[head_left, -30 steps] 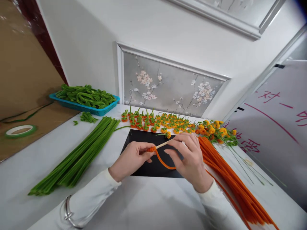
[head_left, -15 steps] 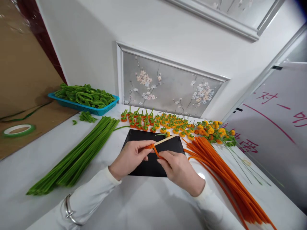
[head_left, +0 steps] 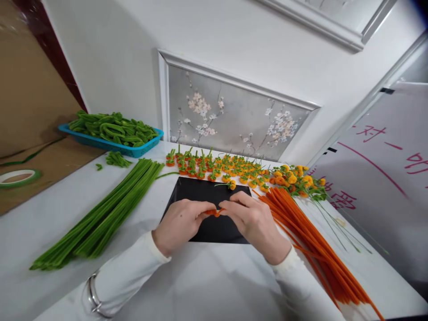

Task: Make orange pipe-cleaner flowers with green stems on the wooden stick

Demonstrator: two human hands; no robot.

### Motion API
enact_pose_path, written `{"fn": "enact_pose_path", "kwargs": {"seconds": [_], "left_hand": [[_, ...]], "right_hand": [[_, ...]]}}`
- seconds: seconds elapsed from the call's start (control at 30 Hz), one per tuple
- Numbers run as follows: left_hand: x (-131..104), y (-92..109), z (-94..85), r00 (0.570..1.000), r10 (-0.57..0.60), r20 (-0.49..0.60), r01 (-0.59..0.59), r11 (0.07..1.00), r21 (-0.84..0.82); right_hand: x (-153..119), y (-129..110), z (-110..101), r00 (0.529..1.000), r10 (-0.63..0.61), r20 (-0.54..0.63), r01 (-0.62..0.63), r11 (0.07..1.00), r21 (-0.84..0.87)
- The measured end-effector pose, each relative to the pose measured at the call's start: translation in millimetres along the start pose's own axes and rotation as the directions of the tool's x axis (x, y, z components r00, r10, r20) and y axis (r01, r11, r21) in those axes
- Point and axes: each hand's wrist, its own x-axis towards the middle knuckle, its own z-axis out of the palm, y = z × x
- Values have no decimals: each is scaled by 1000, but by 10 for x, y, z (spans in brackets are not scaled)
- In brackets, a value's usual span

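Over the black board [head_left: 214, 234], my left hand [head_left: 183, 223] pinches one end of a short orange pipe cleaner [head_left: 216, 213], bent or coiled between my fingertips. My right hand [head_left: 256, 225] has its thumb and fingers closed at the other side of that piece, the two hands nearly touching. Its exact shape is partly covered by my fingers. On the board behind my hands lies a small yellow pipe-cleaner flower [head_left: 232, 184] with a thin green stem.
Long green pipe cleaners [head_left: 103, 214] lie at left, orange pipe cleaners [head_left: 317, 249] at right. A blue basket [head_left: 133, 151] holds bent green pieces. Rows of small orange and yellow flower heads [head_left: 200, 167] stand behind the board, finished-looking stemmed flowers [head_left: 297, 180] beside them. Green tape [head_left: 33, 177] is far left.
The pale wooden stick that the orange pipe cleaner was wrapped around no longer shows. My right hand has moved up and closer to the left, now meeting it at the orange piece.
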Motion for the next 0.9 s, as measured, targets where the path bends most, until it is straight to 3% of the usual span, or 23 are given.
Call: {"fn": "enact_pose_path", "kwargs": {"seconds": [0.13, 0.23, 0.33, 0.47, 0.53, 0.63, 0.77, 0.9], "left_hand": [[-4, -2, 23, 998, 60, 24, -63, 988, 138], [1, -8, 32, 993, 111, 33, -114, 983, 146], [1, -16, 47, 984, 180, -8, -178, 977, 115], [-6, 1, 67, 965, 247, -89, -244, 969, 41], [-11, 22, 68, 972, 209, -112, -211, 977, -12], [-16, 46, 61, 992, 61, -113, -74, 990, -120], [-20, 46, 48, 983, -151, -100, 125, 966, -228], [-17, 20, 35, 972, -210, -103, 178, 949, -260]], "right_hand": [[58, 73, -6, 998, 60, 23, -64, 981, 185], [98, 137, -18, 992, 92, 84, -113, 950, 291], [115, 229, -13, 974, 91, 208, -168, 903, 395], [97, 373, 58, 903, 73, 424, -300, 813, 499], [78, 403, 98, 873, 27, 487, -320, 785, 530], [46, 342, 124, 864, -22, 503, -300, 780, 549], [12, 164, 98, 847, -58, 528, -255, 827, 501], [-14, 70, 47, 857, -79, 509, -162, 896, 412]]}}
